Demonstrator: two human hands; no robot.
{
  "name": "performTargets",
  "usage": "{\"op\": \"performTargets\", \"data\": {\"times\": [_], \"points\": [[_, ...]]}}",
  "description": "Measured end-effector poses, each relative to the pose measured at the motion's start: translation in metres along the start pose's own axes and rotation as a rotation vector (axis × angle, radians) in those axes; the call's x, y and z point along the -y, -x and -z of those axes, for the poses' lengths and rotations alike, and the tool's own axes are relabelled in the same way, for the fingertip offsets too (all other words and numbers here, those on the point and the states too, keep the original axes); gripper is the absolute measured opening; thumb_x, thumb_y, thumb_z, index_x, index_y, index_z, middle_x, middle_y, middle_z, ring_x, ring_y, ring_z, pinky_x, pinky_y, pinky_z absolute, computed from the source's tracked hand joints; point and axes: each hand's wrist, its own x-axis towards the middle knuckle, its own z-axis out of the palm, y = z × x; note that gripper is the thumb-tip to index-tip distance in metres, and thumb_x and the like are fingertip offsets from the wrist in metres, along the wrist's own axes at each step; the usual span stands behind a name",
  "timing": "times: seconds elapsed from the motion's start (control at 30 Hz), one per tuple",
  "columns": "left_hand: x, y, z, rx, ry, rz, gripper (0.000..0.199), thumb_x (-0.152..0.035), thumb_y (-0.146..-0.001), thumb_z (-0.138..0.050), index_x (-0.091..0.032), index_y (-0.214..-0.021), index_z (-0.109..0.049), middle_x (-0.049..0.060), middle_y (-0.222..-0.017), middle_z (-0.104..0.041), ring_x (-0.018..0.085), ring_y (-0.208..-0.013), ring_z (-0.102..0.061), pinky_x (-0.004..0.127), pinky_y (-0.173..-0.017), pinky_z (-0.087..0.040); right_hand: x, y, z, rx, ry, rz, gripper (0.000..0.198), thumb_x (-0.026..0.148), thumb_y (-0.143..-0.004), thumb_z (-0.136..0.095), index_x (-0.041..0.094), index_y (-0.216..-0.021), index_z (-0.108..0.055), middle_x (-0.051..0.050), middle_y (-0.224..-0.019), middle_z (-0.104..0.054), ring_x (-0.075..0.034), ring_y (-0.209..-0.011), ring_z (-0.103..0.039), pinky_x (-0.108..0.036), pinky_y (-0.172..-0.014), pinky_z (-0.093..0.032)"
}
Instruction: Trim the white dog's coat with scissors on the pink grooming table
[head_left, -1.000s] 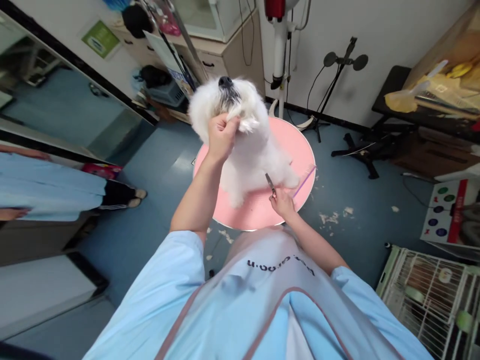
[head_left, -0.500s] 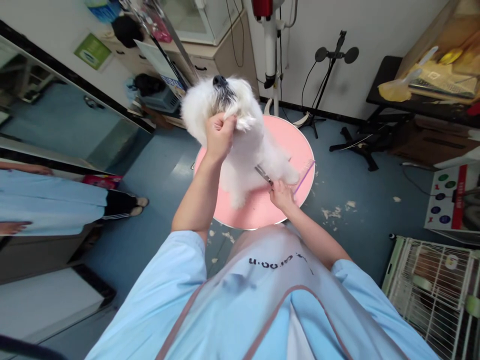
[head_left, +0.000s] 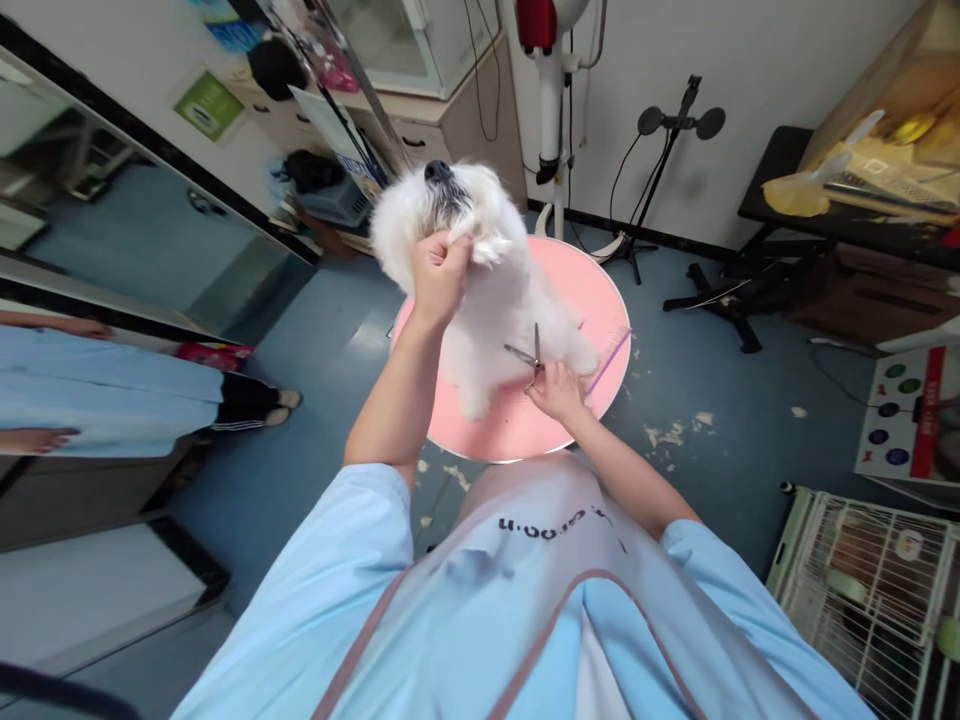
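A fluffy white dog (head_left: 495,300) sits on a round pink table (head_left: 517,435), its black nose tipped upward. My left hand (head_left: 441,275) is closed under its muzzle, gripping the fur of the chin. In my right hand (head_left: 559,391) is a pair of scissors (head_left: 534,362), held low in front of the dog's chest and legs. The scissor blades are spread apart, and I cannot tell whether they touch the fur. A purple comb (head_left: 609,362) lies at the table's right edge, beside my right hand.
Tufts of cut fur (head_left: 665,434) litter the floor. A black tripod stand (head_left: 667,160) and a white-and-red machine post (head_left: 551,110) rise behind the table. A wire cage (head_left: 870,590) stands at the lower right. Another person in a blue smock (head_left: 112,385) is at the left.
The scissors have gone from closed blades to spread blades. My left hand keeps its hold under the muzzle. The view has shifted slightly.
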Motion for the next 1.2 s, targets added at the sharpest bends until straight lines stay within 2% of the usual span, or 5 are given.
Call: {"op": "performTargets", "data": {"times": [0.63,0.8,1.0,1.07,1.2], "points": [[0.008,-0.011,0.011,-0.084,0.049,0.06,0.05,-0.054,-0.084,-0.067,-0.017,-0.06,-0.044,-0.002,-0.056,-0.035,0.007,-0.053,-0.041,0.021,-0.052,-0.036,-0.015,-0.015,-0.006,-0.04,-0.043,-0.026,0.031,0.021,-0.09,-0.047,0.01,-0.117,-0.056,-0.019,-0.109,-0.061,-0.03,-0.099,-0.056,-0.04,-0.084,-0.044],[0.017,0.013,0.013,0.047,0.072,0.079,0.053,-0.054,-0.08,-0.073,-0.016,-0.055,-0.045,-0.002,-0.053,-0.037,0.007,-0.053,-0.043,0.023,-0.051,-0.034,-0.025,-0.008,-0.01,-0.082,-0.099,-0.023,0.032,0.024,-0.089,-0.048,0.012,-0.118,-0.056,-0.017,-0.107,-0.062,-0.029,-0.098,-0.056,-0.038,-0.084,-0.044],[0.045,0.084,0.001,0.45,0.409,0.621,0.065,-0.064,-0.052,-0.088,-0.018,-0.093,-0.069,0.006,-0.081,-0.069,0.018,-0.079,-0.067,0.03,-0.069,-0.055,-0.045,0.028,-0.028,-0.092,-0.318,-0.124,0.034,0.024,-0.085,-0.047,0.017,-0.117,-0.055,-0.008,-0.094,-0.063,-0.023,-0.088,-0.058,-0.033,-0.076,-0.045],[0.046,0.096,-0.014,0.34,0.471,0.558,0.076,-0.069,-0.054,-0.084,-0.026,-0.114,-0.062,0.005,-0.104,-0.07,0.019,-0.097,-0.068,0.031,-0.078,-0.058,-0.05,0.045,-0.038,-0.031,-0.352,-0.214,0.029,0.026,-0.083,-0.05,0.018,-0.11,-0.057,-0.005,-0.089,-0.062,-0.022,-0.082,-0.058,-0.031,-0.071,-0.044],[0.037,0.084,-0.043,0.031,0.473,0.324,0.061,-0.069,-0.066,-0.076,-0.022,-0.103,-0.064,0.009,-0.114,-0.068,0.022,-0.113,-0.065,0.032,-0.089,-0.056,-0.049,0.058,-0.045,0.039,-0.397,-0.255,0.028,0.029,-0.081,-0.054,0.021,-0.108,-0.058,-0.002,-0.089,-0.064,-0.019,-0.079,-0.06,-0.028,-0.069,-0.044]]}}
